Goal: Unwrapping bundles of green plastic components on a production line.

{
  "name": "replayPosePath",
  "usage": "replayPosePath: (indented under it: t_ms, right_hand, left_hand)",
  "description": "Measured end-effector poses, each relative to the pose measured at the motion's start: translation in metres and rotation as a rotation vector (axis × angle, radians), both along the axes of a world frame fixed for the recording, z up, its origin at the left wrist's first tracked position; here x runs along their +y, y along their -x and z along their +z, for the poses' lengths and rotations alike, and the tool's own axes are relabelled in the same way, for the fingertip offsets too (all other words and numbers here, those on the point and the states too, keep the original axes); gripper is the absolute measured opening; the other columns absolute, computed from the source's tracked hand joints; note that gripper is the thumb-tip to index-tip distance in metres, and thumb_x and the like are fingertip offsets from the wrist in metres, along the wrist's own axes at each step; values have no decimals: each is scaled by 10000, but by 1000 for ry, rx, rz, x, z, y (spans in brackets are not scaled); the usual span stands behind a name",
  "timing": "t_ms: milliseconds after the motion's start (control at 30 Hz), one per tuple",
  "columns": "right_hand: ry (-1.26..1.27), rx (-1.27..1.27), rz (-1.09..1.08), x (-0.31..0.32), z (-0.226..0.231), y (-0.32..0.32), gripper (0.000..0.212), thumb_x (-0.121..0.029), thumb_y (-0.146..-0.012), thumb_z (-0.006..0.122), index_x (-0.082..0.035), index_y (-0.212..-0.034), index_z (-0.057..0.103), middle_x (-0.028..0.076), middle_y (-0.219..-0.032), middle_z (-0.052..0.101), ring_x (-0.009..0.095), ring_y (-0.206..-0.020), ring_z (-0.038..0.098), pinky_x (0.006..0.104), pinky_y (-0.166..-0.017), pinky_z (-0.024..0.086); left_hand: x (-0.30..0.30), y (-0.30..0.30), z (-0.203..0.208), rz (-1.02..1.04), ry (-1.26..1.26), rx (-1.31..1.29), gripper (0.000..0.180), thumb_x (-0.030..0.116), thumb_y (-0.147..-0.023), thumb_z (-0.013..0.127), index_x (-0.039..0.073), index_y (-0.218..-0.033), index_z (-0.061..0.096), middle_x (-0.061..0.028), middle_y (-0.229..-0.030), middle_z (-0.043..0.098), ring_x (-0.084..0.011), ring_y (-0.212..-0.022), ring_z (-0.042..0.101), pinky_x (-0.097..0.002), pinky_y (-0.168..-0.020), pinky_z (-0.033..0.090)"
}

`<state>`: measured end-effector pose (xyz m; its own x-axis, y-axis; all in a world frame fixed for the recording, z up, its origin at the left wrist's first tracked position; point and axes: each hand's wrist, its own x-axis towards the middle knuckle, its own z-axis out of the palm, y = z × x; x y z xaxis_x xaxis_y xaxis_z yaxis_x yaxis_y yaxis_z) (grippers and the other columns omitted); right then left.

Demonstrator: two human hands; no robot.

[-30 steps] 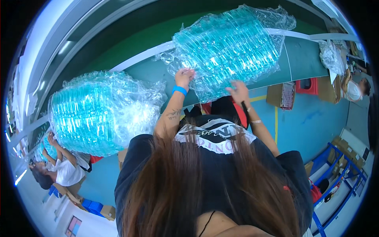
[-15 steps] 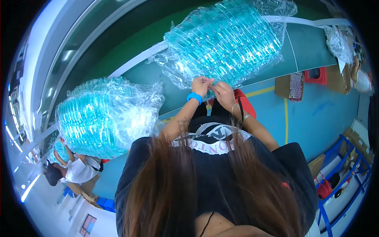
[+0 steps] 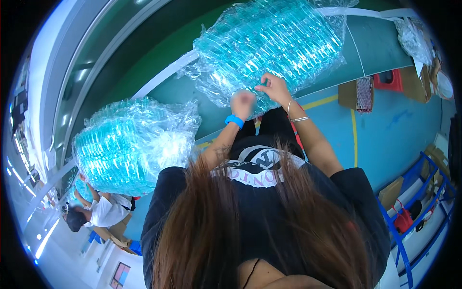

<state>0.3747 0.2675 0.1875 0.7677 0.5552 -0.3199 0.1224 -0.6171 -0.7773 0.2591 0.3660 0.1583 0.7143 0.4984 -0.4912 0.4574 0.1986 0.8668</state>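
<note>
A large clear plastic bag (image 3: 216, 89) packed with rows of shiny teal see-through plastic pieces (image 3: 274, 45) lies on the green table in front of me. My left hand (image 3: 243, 103), with a blue band at the wrist, is at the near edge of this bag; its fingers are smeared, so what they hold cannot be made out. Just right of it and a little farther off, my right hand (image 3: 275, 89) is over the near side of the teal pieces. Its thumb and forefinger are bent and stand apart, and nothing shows between them.
To the left lies a second filled bag (image 3: 130, 144). The green table (image 3: 380, 53) runs off to the right, with crumpled clear film (image 3: 414, 41) near its end. Cardboard boxes (image 3: 349, 96) and a red stool (image 3: 389, 79) stand beyond. Another person (image 3: 103, 209) works at far left.
My hands, close together before, have parted. The right hand has risen farther over the teal pieces, and the left has shifted slightly toward me. The view has tilted a little.
</note>
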Motion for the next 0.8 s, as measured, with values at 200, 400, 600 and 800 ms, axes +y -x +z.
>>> replayPosePath:
  t_ms: [200, 400, 600, 800]
  right_hand:
    - [-58, 226, 134, -17, -7, -21, 225, -266, -652, 654, -92, -762, 562, 22, -571, 508, 114, -507, 464, 260, -468, 365]
    - [-182, 35, -89, -50, 5, -10, 283, -195, -670, 635, -114, -930, 557, 53, -634, 503, 134, -568, 473, 267, -523, 380]
    - [123, -93, 12, -52, 12, -8, 482, -304, -630, 663, -105, -1024, 466, 113, -756, 501, 238, -714, 503, 316, -635, 407]
    - [411, -167, 22, -29, 23, -6, 648, -433, -570, 679, -117, -1041, 366, 192, -932, 488, 354, -849, 495, 415, -710, 403]
  left_hand:
    - [10, 8, 35, -372, -768, -78, 264, 38, -663, 577, 17, -910, 487, -148, -841, 519, -275, -782, 509, -340, -689, 410]
    - [-6, -3, 55, -873, -912, -484, 475, 114, -645, 606, 44, -1079, 425, -123, -982, 455, -287, -908, 436, -360, -767, 368]
    - [-23, -15, 32, -964, -1074, -444, 282, 152, -646, 572, 59, -910, 538, -74, -870, 435, -229, -832, 430, -325, -689, 364]
    - [-19, -3, 3, -1066, -1126, -609, 118, 119, -652, 489, 67, -713, 575, -52, -800, 459, -197, -807, 438, -302, -669, 361]
